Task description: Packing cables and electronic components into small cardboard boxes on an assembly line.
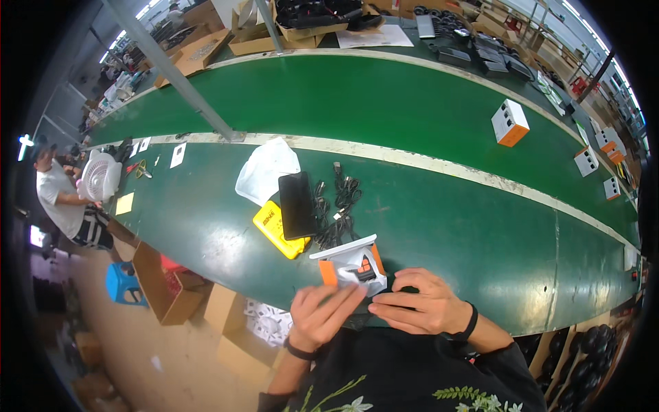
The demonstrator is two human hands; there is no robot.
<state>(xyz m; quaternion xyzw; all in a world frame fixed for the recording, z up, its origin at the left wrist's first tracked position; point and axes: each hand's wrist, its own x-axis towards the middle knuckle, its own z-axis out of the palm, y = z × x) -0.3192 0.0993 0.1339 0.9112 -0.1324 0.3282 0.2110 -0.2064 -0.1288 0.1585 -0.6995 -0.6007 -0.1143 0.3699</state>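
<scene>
A small white and orange box with its lid flap open rests at the near edge of the green bench. My left hand holds its near left side, fingers against the box wall. My right hand pinches a small dark item at the box's near right corner; what that item is I cannot tell. Just beyond the box lie a bundle of black cables, a black phone resting on a yellow card, and a white plastic bag.
A green conveyor belt carries white and orange boxes toward the right. A white fan, scissors and paper notes lie at the left, near a seated person. Cardboard boxes stand on the floor below the bench.
</scene>
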